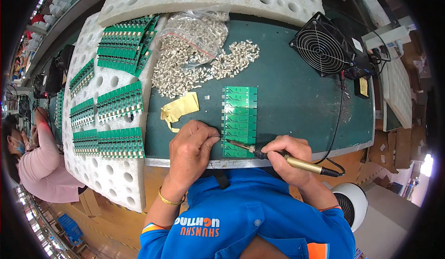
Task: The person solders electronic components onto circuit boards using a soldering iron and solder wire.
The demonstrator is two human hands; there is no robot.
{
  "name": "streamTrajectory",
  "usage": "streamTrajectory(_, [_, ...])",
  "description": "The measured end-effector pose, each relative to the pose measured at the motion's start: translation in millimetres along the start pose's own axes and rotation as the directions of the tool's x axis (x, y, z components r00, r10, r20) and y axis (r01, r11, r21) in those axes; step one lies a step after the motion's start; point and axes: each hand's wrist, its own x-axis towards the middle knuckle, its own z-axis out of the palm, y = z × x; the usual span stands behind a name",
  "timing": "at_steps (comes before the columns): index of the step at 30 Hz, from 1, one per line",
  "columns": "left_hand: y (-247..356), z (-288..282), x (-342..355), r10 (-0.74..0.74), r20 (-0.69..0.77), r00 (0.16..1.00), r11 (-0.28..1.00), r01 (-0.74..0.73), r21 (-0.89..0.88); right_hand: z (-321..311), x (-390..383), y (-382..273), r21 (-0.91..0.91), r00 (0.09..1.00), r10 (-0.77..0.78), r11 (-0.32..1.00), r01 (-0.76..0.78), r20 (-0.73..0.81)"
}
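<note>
A green circuit board panel [239, 108] lies flat near the table's front edge, its many strips joined side by side. My right hand [292, 159] is closed around the tan handle of a soldering iron [306, 165], whose tip points left over the panel's near left part. My left hand [192, 148] is pinched at the panel's left edge, close to the iron's tip. Whatever sits between those fingers is too small to make out. Beyond this hand lie a yellow piece of cloth or paper [181, 109] and a small loose white connector [207, 97].
A pile of small white connectors [236, 60] spills beside a clear plastic bag [194, 34]. On the left, white foam [113, 185] carries several finished-looking green boards [120, 101]. A black fan [320, 46] stands at far right, with the iron's cord nearby. A co-worker [44, 166] sits left.
</note>
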Motion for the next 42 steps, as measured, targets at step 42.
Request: streamTrajectory(42, [-6.7, 3.0, -6.7, 0.108, -0.127, 0.986, 0.991, -0.096, 0.098, -3.0, 2.4, -7.8, -0.045, 0.999, -0.026, 0.999, 0.028, 0.039])
